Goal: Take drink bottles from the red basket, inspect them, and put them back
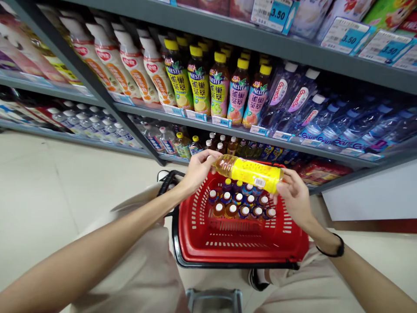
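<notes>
A bottle of amber drink with a yellow label [252, 170] lies sideways between my two hands, above the shopping basket. My left hand [200, 169] is closed round its cap end, and the fingers cover the cap. At the base end, my right hand [294, 193] grips the bottle with thumb and fingers. A barcode on the label faces up toward me. Below, the red shopping basket [208, 250] holds several upright bottles [239, 198] with white and yellow caps, grouped toward its far side. The basket's near part shows its bare red floor.
Ahead runs a grey shelf [208, 30] with Nestea bottles [218, 84], white-capped orange-label bottles [128, 65] and clear blue-tinted water bottles [325, 117]. A lower shelf carries more bottles. Between my legs stands a grey frame [213, 298]. Pale floor tiles [39, 195] lie to the left.
</notes>
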A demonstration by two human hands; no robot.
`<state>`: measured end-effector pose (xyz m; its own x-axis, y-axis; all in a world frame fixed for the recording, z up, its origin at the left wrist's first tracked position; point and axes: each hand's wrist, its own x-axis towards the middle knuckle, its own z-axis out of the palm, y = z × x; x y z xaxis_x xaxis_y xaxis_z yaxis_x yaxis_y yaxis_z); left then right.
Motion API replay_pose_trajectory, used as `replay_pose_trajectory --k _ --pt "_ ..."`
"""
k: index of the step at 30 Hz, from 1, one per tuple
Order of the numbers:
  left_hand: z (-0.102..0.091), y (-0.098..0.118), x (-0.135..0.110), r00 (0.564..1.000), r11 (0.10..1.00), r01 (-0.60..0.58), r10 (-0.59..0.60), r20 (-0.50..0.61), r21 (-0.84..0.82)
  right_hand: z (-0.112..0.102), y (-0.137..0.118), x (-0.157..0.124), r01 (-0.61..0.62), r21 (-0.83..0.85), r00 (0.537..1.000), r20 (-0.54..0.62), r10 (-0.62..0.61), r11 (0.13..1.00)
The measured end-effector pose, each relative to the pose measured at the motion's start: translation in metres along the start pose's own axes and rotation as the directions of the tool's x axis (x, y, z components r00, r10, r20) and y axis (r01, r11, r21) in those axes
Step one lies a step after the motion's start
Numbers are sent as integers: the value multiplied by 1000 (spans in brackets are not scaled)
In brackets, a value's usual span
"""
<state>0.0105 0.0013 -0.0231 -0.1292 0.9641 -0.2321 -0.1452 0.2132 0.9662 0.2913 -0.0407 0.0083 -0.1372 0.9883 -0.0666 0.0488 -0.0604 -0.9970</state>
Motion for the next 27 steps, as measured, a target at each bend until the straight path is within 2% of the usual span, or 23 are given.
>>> replay_pose_trajectory --k 3,6,9,11,16,20,22,27 --pt "4 2 -3 1000 1000 -6 6 -9 16 -5 3 7 -138 21 990 -29 139 990" --pt "6 3 -5 1000 1000 19 -19 -1 0 -6 9 9 -288 59 957 -18 289 956" --pt "5 3 -5 999 999 36 -36 -3 -11 -5 13 11 -479 144 878 73 474 866" --pt "5 2 -5 999 999 39 -39 -13 -12 -5 12 13 -565 197 825 151 544 802" --pt "5 -2 -5 998 998 60 -60 -11 -6 -6 4 16 -655 251 754 275 596 713" --pt "5 -12 -3 995 991 97 -97 -8 95 -5 2 12 -705 269 709 292 642 656" --pt "5 -19 -3 995 982 99 -101 1 159 -6 2 11 -707 292 707 299 641 644" --pt "10 -29 -8 981 977 156 -170 92 142 -12 -1 12 -646 360 760 384 524 674"
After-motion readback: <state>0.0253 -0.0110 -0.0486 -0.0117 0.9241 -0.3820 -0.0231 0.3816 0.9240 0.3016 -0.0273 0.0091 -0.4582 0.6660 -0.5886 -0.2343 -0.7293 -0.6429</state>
